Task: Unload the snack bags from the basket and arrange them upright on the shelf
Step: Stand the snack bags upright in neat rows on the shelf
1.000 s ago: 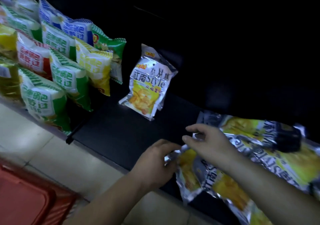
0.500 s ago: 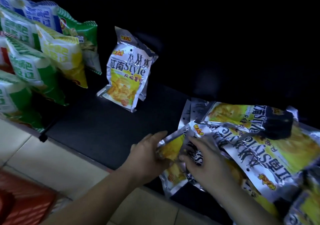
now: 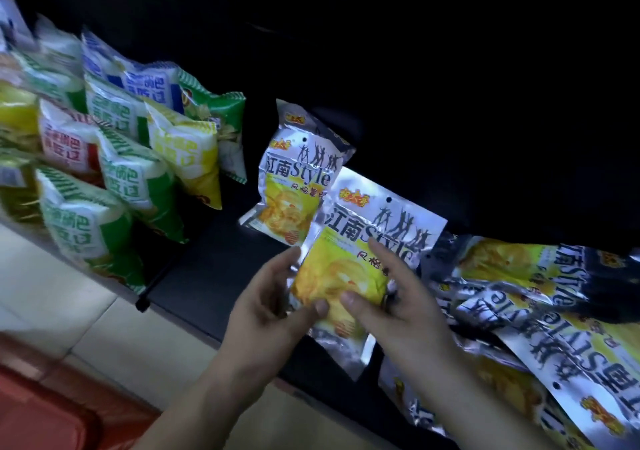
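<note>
- Both hands have raised one silver-and-yellow snack bag off the left edge of the heap where they were fumbling half a second ago; this held bag (image 3: 349,262) is now upright and facing the camera.
- Left hand (image 3: 270,307) grips the held bag's lower left edge, thumb on the front and fingers curled behind.
- Right hand (image 3: 401,311) pinches the lower right part, thumb on the yellow print near the left thumb, forefinger stretched up the front to the black lettering.
- From the grip the held bag rises toward 12 to 1 o'clock; its bottom seam hangs below the thumbs toward 6 o'clock, over the front of the dark shelf (image 3: 207,276).
- At 10 o'clock from it stands one upright bag (image 3: 294,186) of the same kind, its lower right corner overlapped in view; the top of a second shows behind it.
- At 3 to 5 o'clock lies the heap of bags (image 3: 554,311), flat and overlapping: at least three, the full number hidden.
- At 9 o'clock, rows of standing snack bags (image 3: 138,186): at least four green-and-white, one red, one yellow, one blue; blur prevents a full count.
- One red basket (image 3: 41,415) shows at 7 o'clock, on the floor.
</note>
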Demonstrator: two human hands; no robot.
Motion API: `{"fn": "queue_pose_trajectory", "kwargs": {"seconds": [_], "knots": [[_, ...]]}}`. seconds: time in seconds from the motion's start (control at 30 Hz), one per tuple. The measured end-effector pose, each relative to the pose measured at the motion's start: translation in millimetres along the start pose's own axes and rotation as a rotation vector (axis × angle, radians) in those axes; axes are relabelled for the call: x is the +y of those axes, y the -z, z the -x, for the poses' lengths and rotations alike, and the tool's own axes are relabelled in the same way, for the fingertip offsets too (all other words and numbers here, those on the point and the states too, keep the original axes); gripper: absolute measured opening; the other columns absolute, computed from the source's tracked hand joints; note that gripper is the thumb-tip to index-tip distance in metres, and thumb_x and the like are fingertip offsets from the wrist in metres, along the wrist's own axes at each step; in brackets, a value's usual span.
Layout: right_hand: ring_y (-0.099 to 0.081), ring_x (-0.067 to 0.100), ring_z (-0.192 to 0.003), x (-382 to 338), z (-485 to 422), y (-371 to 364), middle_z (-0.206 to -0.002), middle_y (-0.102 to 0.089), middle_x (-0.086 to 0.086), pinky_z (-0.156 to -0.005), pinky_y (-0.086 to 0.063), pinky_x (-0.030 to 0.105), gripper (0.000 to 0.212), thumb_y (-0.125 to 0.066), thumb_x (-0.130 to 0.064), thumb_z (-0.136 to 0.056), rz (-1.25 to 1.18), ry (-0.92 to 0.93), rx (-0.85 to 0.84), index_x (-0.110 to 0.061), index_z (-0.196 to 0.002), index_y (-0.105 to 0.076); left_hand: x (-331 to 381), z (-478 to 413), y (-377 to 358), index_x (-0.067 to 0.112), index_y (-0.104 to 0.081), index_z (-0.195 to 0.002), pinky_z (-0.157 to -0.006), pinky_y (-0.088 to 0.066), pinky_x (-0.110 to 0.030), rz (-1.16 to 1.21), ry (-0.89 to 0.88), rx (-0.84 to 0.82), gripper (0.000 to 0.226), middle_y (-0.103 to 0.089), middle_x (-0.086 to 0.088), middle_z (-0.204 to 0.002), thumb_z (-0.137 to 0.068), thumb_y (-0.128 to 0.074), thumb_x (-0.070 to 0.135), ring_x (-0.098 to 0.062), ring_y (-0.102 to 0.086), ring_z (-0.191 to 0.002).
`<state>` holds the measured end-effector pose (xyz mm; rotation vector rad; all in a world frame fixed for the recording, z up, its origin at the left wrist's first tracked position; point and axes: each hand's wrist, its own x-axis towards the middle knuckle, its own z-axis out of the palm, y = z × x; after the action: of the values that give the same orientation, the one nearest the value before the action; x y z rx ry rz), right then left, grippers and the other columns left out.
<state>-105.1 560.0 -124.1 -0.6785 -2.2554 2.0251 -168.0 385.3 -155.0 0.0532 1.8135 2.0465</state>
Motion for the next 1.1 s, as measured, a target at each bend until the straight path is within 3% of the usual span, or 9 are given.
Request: {"fn": "queue_pose_trajectory", "kwargs": {"seconds": [0.13,0.23,0.37,0.5,0.6,0.73,0.9,1.0,1.1], "knots": [[-0.046,-0.028,-0.109,1.6,-7.4,-12.2,-0.127,-0.048,-0.045,-0.094,-0.050,0.013,0.063,-0.080,-0.027,-0.086,0.131,0.037,0.043,-0.065,-0.129,-0.053,0.5,-2.9,20.5,0.023,-0.067,-0.128,-0.080,-0.057,-0.027,0.001,0.000,-0.032,0.057,-0.071,-0.010,-0.118,-0.086,-0.067,-0.016,-0.020,-0.070,-0.104],[-0.042,-0.009,-0.128,2.5,-9.3,-17.4,-0.131,-0.044,-0.044,-0.107,-0.045,0.026,0.062,-0.079,-0.033,-0.086,0.130,-0.007,0.001,-0.068,-0.129,-0.050,3.7,-2.7,36.3,0.019,-0.066,-0.128,-0.088,-0.060,-0.038,-0.118,-0.039,-0.083,0.065,-0.073,-0.004,-0.120,-0.087,-0.051,-0.029,-0.022,-0.070,-0.109],[-0.053,-0.017,-0.112,-0.3,-16.5,-30.7,-0.131,-0.048,-0.033,-0.089,-0.053,0.013,0.065,-0.080,-0.022,-0.086,0.100,0.001,-0.024,-0.068,-0.124,-0.053,6.5,-4.0,58.1,0.026,-0.063,-0.128,-0.085,-0.060,-0.036,-0.247,-0.065,-0.058,0.064,-0.076,0.003,-0.113,-0.089,-0.055,-0.023,-0.017,-0.073,-0.101],[-0.053,0.008,-0.128,-4.1,-26.0,-38.9,-0.143,-0.048,-0.023,-0.099,-0.052,0.030,0.065,-0.079,-0.023,-0.087,0.135,0.011,-0.039,-0.068,-0.125,-0.052,14.4,-13.8,83.8,0.027,-0.052,-0.141,-0.096,-0.056,-0.053,-0.310,-0.051,-0.094,0.066,-0.068,0.006,-0.131,-0.090,-0.065,-0.012,-0.022,-0.069,-0.114],[-0.050,0.001,-0.130,-4.9,-34.2,-51.8,-0.140,-0.048,-0.030,-0.102,-0.049,0.027,0.064,-0.080,-0.021,-0.086,0.119,0.047,-0.087,-0.065,-0.126,-0.055,21.8,-23.3,96.1,0.037,-0.052,-0.142,-0.102,-0.053,-0.041,-0.525,-0.129,-0.109,0.067,-0.065,0.019,-0.132,-0.093,-0.060,-0.008,-0.004,-0.063,-0.121],[-0.041,-0.029,-0.113,-15.8,-64.6,-70.8,-0.131,-0.048,-0.037,-0.091,-0.044,0.002,0.061,-0.077,-0.013,-0.089,0.149,0.117,-0.151,-0.057,-0.128,-0.059,28.0,-39.4,105.4,0.050,-0.058,-0.126,-0.084,-0.052,-0.014,-0.701,-0.213,0.106,0.062,-0.067,0.034,-0.109,-0.091,-0.058,-0.002,0.011,-0.064,-0.100],[-0.054,0.001,-0.124,-1.9,-102.2,-106.2,-0.132,-0.053,-0.014,-0.105,-0.049,0.025,0.066,-0.077,-0.006,-0.086,0.278,0.154,-0.071,-0.052,-0.131,-0.061,-1.6,-64.9,108.1,0.042,-0.055,-0.139,-0.094,-0.054,-0.032,-0.771,-0.215,0.212,0.056,-0.057,0.015,-0.128,-0.090,-0.068,0.020,-0.005,-0.061,-0.115],[-0.053,0.005,-0.124,8.8,-100.1,-117.4,-0.129,-0.046,-0.012,-0.105,-0.047,0.021,0.060,-0.076,-0.006,-0.088,0.278,0.151,-0.011,-0.043,-0.133,-0.062,-18.8,-61.1,100.7,0.037,-0.057,-0.140,-0.103,-0.045,-0.028,-0.849,-0.246,0.181,0.060,-0.052,0.007,-0.143,-0.084,-0.074,0.022,-0.014,-0.051,-0.131],[-0.055,0.004,-0.119,12.3,-101.1,-110.9,-0.123,-0.045,-0.017,-0.101,-0.050,0.022,0.057,-0.076,-0.012,-0.089,0.330,0.155,-0.010,-0.042,-0.135,-0.060,-29.3,-57.5,93.0,0.039,-0.052,-0.142,-0.104,-0.044,-0.038,-1.002,-0.264,0.167,0.069,-0.046,0.000,-0.151,-0.077,-0.077,0.032,-0.027,-0.045,-0.133]]}}
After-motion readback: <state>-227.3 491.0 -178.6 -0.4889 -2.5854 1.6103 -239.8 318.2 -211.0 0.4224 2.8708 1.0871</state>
